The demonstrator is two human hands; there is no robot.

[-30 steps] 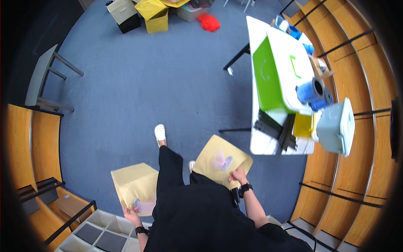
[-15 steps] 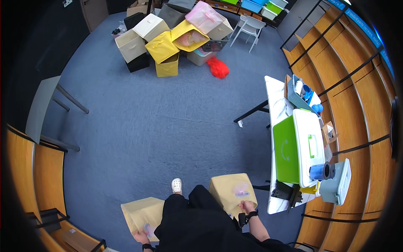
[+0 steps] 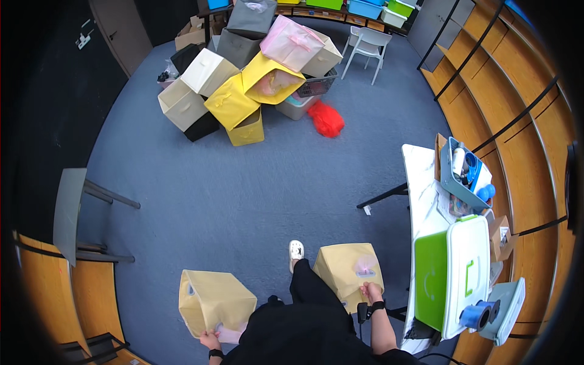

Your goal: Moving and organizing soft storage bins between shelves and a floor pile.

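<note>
At my left side, my left hand (image 3: 211, 340) is closed on the edge of a beige fabric storage bin (image 3: 222, 298). That bin hangs tilted, its open side facing left, with a pale pink patch low on it. My right hand (image 3: 371, 292) grips a second beige fabric storage bin (image 3: 340, 267) near its handle slot, where a pink tuft shows. Both bins hang beside my legs. Between them, a white shoe (image 3: 295, 250) shows on the floor. My fingertips are partly hidden on both sides.
Ahead stands a pile of fabric bins, among them a yellow bin (image 3: 231, 100) and a pink bin (image 3: 293, 42), with a red bundle (image 3: 326, 118) on the floor. A marble-patterned table (image 3: 420, 182) with a green-and-white box (image 3: 453, 274) stands close on my right. A grey table (image 3: 70, 207) is at left.
I have moved forward: the bin pile and tables appear nearer and lower. The left bin has swung forward and shows more of itself. Both hands keep their grip.
</note>
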